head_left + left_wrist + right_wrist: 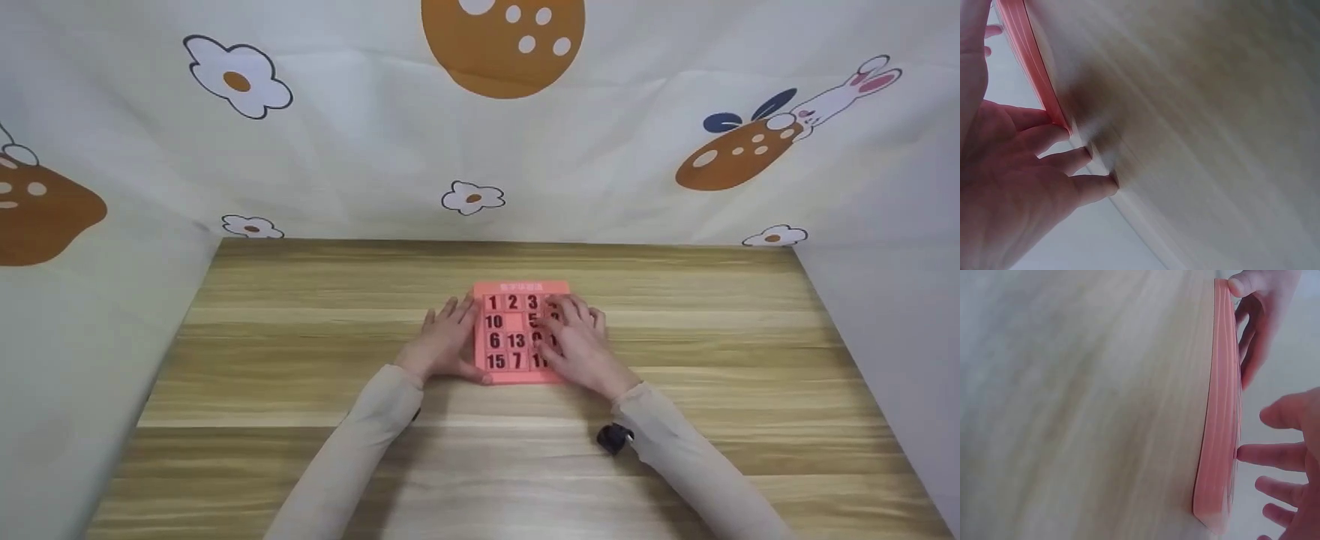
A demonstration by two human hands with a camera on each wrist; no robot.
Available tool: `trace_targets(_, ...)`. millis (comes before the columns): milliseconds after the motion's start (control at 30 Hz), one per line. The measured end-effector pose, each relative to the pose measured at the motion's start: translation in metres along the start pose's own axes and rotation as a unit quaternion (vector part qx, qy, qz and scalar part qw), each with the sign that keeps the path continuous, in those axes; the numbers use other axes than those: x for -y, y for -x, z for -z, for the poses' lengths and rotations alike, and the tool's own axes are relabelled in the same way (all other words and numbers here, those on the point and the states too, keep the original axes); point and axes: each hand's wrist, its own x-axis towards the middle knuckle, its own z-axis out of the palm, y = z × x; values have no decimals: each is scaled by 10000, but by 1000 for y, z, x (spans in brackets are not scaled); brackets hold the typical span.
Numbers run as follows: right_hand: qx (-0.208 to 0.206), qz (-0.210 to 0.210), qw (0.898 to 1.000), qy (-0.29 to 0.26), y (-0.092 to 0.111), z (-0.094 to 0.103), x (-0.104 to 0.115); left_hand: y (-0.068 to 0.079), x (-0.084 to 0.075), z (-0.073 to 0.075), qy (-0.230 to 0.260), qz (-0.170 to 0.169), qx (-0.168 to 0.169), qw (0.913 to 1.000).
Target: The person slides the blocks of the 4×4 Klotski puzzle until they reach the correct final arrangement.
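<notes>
A pink sliding number puzzle (pixel 521 377) lies flat on the wooden table, black numbers on its tiles. Its top row starts 1, 2, 3; below, beside the 10 tile (pixel 493 322), is a vacant slot (pixel 514 322). Along the puzzle's left side rests my left hand (pixel 442 341), thumb at the near corner, straight spread fingers (pixel 1098 188) against the edge and table. Over the right-hand columns is my right hand (pixel 581 341), hiding several tiles. One straight fingertip (pixel 1241 454) touches the puzzle's face near the 5 tile; the other fingers hover above it.
The wooden table (pixel 300 315) extends around the puzzle. A pale cloth backdrop (pixel 360 150) printed with flowers and carrots rises behind it, with light walls at both sides. A dark wrist device (pixel 615 438) hangs by the right sleeve.
</notes>
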Motion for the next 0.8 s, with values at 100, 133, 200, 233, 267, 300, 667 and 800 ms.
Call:
trace_targets(100, 338, 82, 9993, -119, -2, -1, 2, 0, 0, 0, -35, 7, 7, 10000)
trace_targets(133, 449, 115, 9988, -179, -3, -1, 3, 0, 0, 0, -37, 1, -6, 10000)
trace_targets(200, 621, 167, 9975, -286, -3, -1, 3, -1, 0, 0, -34, -4, -12, 10000)
trace_targets(233, 664, 192, 9970, -334, -3, 0, 2, -1, 0, 0, -44, -3, -1, 10000)
trace_targets(267, 678, 196, 9968, -369, -3, 0, 1, -1, -1, 0, -49, -10, 0, 10000)
trace_targets(300, 642, 209, 9969, -415, -2, 1, -1, -1, -1, 0, -58, -14, 4, 10000)
trace_targets(667, -88, 436, 9989, -151, 6, 9, -21, 0, 1, 0, -49, -48, 29, 10000)
trace_targets(800, 7, 321, 9995, 5, 6, 8, -17, 0, 1, 0, -37, -46, 17, 10000)
